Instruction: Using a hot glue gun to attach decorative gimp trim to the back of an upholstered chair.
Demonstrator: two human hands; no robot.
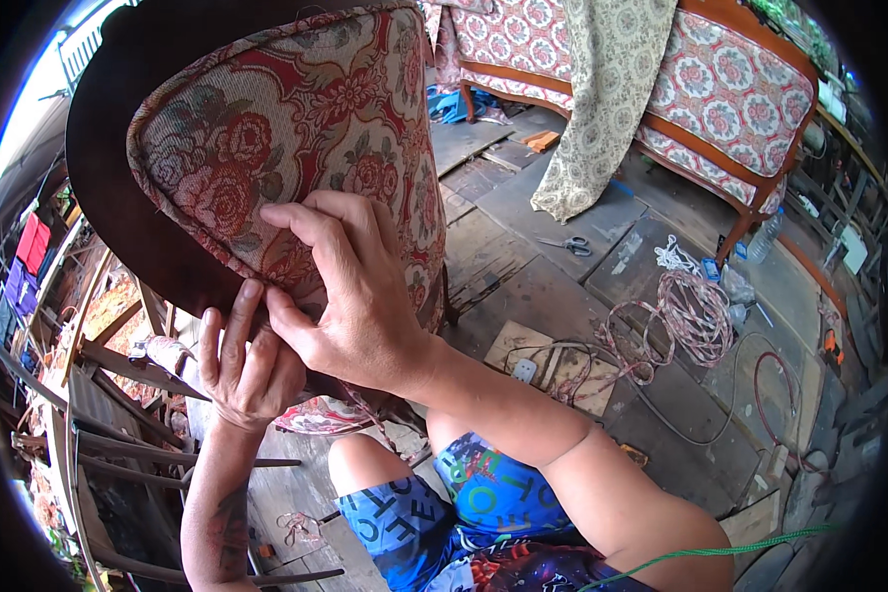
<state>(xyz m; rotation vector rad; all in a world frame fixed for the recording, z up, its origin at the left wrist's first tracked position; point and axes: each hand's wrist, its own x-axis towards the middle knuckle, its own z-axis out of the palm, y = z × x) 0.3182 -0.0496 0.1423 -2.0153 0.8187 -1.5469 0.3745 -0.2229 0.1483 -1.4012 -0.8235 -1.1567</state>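
A dark wooden chair frame (104, 187) stands before me, its floral red and cream upholstery (350, 94) edged with fabric piping (192, 240). At the lower edge of this padded panel, my left hand (252, 370) has its fingers stretched upward and apart. Its index fingertip touches the piping; its thumb is hidden behind my other hand. My right hand (360, 286) lies over the fabric, thumb pressed at the piping, index finger spread away from it toward the printed roses. Below my right wrist hangs a loose strand of piping (365, 407).
A floral settee (730, 79) with a patterned cloth (607, 109) draped over it stands behind at right. Scissors (572, 245), coiled piping (696, 316), a power outlet (524, 371) and cables lie on the plank floor. A green cord (750, 546) crosses at lower right. Wooden slats (118, 474) stand at left.
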